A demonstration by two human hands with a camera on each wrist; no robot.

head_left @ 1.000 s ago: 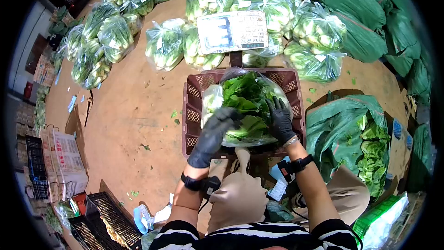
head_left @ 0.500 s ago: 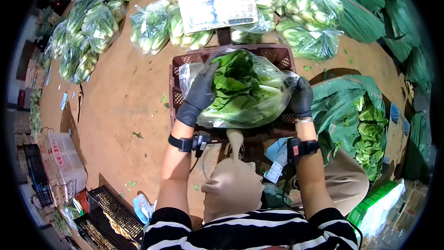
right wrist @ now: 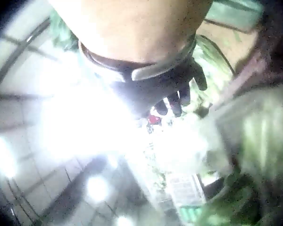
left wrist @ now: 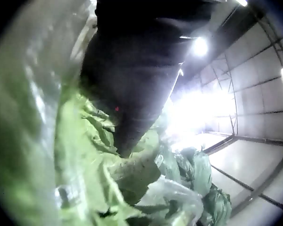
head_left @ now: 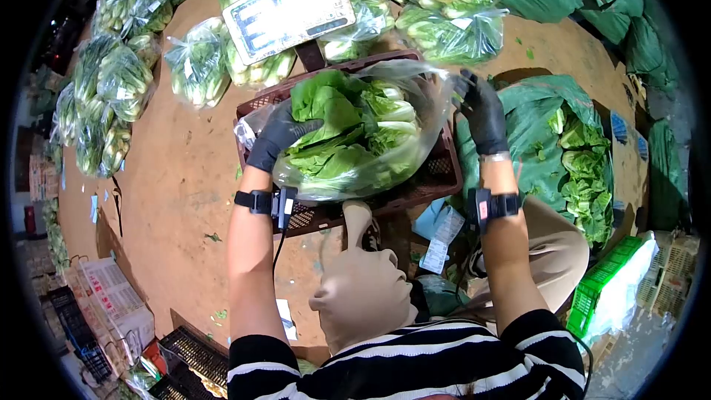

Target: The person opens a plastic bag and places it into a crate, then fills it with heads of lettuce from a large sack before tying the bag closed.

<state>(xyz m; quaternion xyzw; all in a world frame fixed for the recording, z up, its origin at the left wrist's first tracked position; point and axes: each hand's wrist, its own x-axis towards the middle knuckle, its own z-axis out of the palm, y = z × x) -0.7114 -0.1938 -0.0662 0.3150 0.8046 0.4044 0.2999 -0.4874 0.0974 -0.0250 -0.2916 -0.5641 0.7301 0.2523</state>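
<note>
A clear plastic bag (head_left: 337,187) of leafy greens (head_left: 326,104) lies tilted over the brown crate. At its left side, my gloved left hand (head_left: 280,135) grips the greens, with a finger across the leaves; the other fingers are partly hidden. The left wrist view shows the black glove (left wrist: 132,70) against pale leaves (left wrist: 132,174). My right hand (head_left: 483,112) is beside the bag's raised right edge, its fingers spread apart. In the right wrist view, the right hand's (right wrist: 165,92) separated fingers (right wrist: 185,94) show, with glare beside them.
The brown crate (head_left: 446,167) is under the bag, with a scale display (head_left: 290,13) behind it. Filled bags (head_left: 198,63) stand at the back and left. A green sack (head_left: 522,133) with loose greens (head_left: 585,170) is at the right, near a green basket (head_left: 603,285).
The bag has turned and tilted left, exposing pale stems. My left hand has moved from resting on the leaves to gripping them; my right hand has risen and its fingers have spread from the bag's edge.
</note>
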